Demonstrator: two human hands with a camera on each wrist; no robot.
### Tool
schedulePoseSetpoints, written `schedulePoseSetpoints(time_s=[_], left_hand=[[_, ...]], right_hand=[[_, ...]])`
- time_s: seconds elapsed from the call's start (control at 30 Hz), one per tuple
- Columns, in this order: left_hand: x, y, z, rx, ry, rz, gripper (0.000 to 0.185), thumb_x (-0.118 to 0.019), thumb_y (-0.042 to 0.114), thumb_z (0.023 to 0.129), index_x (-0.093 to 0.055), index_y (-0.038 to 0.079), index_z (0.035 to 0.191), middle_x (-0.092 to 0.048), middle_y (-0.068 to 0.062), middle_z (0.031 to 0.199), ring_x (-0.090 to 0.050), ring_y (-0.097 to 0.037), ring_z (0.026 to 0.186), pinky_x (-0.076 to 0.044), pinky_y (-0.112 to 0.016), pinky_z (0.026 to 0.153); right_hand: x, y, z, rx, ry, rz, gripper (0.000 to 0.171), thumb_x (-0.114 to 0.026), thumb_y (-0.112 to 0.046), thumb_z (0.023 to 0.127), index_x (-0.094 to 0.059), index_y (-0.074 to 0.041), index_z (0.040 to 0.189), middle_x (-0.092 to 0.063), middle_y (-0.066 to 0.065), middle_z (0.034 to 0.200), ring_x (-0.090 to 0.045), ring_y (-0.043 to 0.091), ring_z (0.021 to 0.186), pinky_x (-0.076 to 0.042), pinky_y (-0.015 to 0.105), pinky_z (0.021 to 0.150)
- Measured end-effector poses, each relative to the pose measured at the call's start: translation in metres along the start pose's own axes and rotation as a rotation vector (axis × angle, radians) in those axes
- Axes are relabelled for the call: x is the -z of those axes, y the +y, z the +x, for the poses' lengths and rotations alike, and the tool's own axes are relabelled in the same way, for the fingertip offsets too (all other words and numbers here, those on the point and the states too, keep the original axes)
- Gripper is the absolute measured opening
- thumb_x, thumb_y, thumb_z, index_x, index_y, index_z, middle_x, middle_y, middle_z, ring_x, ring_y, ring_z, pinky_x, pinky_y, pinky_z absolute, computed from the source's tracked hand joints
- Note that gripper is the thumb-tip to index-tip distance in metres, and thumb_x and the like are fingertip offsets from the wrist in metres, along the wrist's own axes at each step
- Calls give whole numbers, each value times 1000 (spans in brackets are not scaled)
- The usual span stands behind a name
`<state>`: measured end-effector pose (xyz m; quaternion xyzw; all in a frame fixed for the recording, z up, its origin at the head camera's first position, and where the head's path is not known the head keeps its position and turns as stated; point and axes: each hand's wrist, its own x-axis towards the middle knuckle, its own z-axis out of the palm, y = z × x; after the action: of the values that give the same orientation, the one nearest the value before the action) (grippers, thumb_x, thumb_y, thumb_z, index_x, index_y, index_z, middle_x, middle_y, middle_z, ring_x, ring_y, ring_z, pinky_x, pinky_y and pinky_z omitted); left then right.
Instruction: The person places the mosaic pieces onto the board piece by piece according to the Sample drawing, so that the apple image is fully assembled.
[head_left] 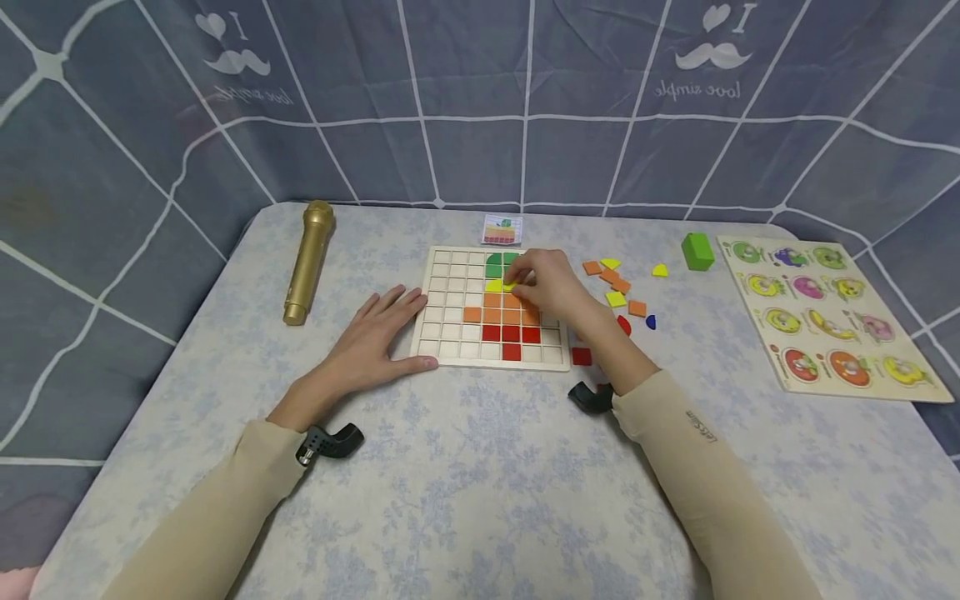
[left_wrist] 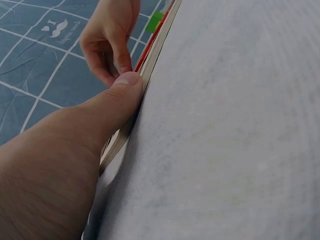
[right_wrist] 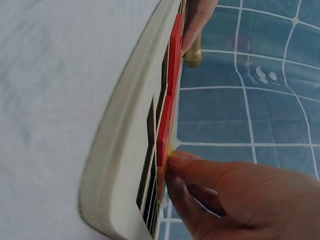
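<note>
A pale wooden grid board [head_left: 438, 329] lies on the table between the hands. Green [head_left: 493, 265], yellow [head_left: 492, 286], orange [head_left: 491, 315] and red tiles [head_left: 511, 335] fill some of its cells. My right hand [head_left: 551, 283] pinches a small yellow tile [head_left: 508, 287] between thumb and fingertips, right at the cells below the green ones. In the right wrist view only a sliver of yellow [right_wrist: 171, 150] shows at those fingertips. Along the board's left edge rests my left hand [head_left: 378, 337], fingers extended, with its thumb [left_wrist: 127, 82] at the front left corner.
Loose orange, yellow, red and blue pieces [head_left: 615, 282] lie right of the board. Beyond them are a green block [head_left: 698, 252] and a fruit puzzle board [head_left: 795, 283]. A small pattern card [head_left: 502, 229] sits behind the grid; a gold microphone [head_left: 309, 262] lies at left.
</note>
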<state>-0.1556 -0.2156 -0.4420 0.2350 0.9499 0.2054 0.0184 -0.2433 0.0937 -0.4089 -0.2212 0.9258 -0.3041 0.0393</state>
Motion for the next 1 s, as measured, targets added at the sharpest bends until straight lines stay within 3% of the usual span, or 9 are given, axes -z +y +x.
schedulePoseSetpoints(time_s=[0.33, 0.6, 0.73, 1.0], left_hand=[[-1, 1, 0, 1, 4, 7, 104, -78, 57, 88, -31, 9, 167, -29, -12, 174, -13, -34, 164, -6, -55, 134], [-1, 1, 0, 6, 5, 3, 103, -78, 57, 87, -32, 9, 166, -29, -12, 173, -14, -34, 164, -6, -55, 134], [-1, 1, 0, 6, 2, 3, 103, -78, 57, 87, -31, 9, 167, -29, -12, 173, -13, -33, 164, -6, -55, 134], [-1, 1, 2, 7, -3, 5, 104, -77, 57, 87, -31, 9, 167, -29, -12, 173, -13, -34, 164, -6, -55, 134]], right_hand=[[15, 8, -6, 17, 51, 39, 13, -77, -10, 97, -82, -6, 108, -79, 12, 104, -73, 28, 99, -62, 44, 89], [51, 36, -15, -104, 135, 73, 20, -74, -8, 96, -79, -2, 114, -76, 17, 110, -73, 33, 103, -60, 48, 91], [63, 55, -21, -172, 151, 63, 23, -72, -5, 97, -77, -1, 119, -75, 20, 114, -70, 34, 109, -57, 44, 88], [64, 76, -25, -328, 81, -17, 34, -70, 3, 96, -71, 0, 130, -69, 23, 129, -57, 37, 123, -52, 52, 109]])
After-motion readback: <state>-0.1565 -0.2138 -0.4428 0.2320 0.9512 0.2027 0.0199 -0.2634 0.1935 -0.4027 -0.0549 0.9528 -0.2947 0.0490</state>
